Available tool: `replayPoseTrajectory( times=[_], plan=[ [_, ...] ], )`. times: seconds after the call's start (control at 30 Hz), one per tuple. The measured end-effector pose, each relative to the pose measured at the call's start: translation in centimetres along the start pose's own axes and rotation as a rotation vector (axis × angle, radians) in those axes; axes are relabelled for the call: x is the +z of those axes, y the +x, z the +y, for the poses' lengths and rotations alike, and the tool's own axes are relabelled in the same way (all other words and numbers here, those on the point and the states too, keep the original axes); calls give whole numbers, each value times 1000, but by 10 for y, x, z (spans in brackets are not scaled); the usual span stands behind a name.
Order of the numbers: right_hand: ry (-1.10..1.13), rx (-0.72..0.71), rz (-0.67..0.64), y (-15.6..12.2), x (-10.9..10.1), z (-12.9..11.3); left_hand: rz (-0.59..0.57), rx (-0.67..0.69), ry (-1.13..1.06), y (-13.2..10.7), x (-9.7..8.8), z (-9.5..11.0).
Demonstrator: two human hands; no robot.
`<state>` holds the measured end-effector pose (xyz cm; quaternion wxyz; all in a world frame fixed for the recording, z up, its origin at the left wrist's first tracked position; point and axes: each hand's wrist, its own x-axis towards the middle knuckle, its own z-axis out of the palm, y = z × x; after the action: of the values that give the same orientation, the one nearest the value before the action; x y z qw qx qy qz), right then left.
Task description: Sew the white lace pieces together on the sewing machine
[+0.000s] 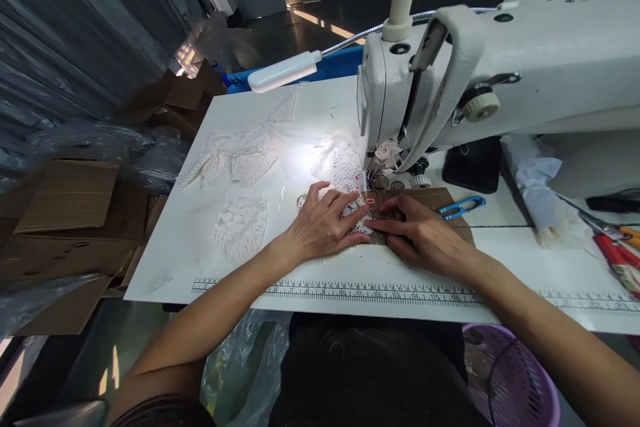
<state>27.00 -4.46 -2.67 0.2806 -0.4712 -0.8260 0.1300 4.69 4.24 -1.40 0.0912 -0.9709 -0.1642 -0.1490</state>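
A white sewing machine (545, 73) stands over a white table, its needle area just beyond my hands. My left hand (330, 219) lies with fingers spread on a piece of white lace (356, 213), partly covering it. From the right, my right hand (413, 230) reaches to the lace's edge with its fingers drawn together; whether they pinch the fabric is hidden. Under the lace and my right hand is a brown board (433, 199). Blue thread snips (463, 207) lie on it beyond my right hand. Small red marks show near the needle.
More white lace pieces (245, 153) lie at the left, with a rounded lace piece (241, 227) nearer. A printed ruler (345, 292) runs along the front edge. A lamp (285, 72) hangs above. Red-handled scissors (615, 260) and a black phone-like slab (473, 163) lie right; a purple basket (543, 387) stands below.
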Motion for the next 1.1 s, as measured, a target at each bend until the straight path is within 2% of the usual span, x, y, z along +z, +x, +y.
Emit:
replayPoseTrajectory(
  times=[0.13, 0.23, 0.37, 0.47, 0.73, 1.1],
  plan=[
    [8, 4, -2, 0, 1, 1, 5, -29, -10, 0, -1, 2],
    [20, 4, -1, -1, 1, 1, 95, -41, -22, -1, -2, 2],
    [30, 21, -2, -1, 1, 0, 258, -208, -35, -2, -3, -1],
    [28, 26, 2, -1, 1, -1, 305, -277, -51, -3, -4, -1],
    [28, 15, 10, 0, 3, 1, 200, -135, -189, -3, -2, 5],
    [9, 31, -17, 0, 0, -1, 97, -103, -188, -2, 0, 2]
  ],
)
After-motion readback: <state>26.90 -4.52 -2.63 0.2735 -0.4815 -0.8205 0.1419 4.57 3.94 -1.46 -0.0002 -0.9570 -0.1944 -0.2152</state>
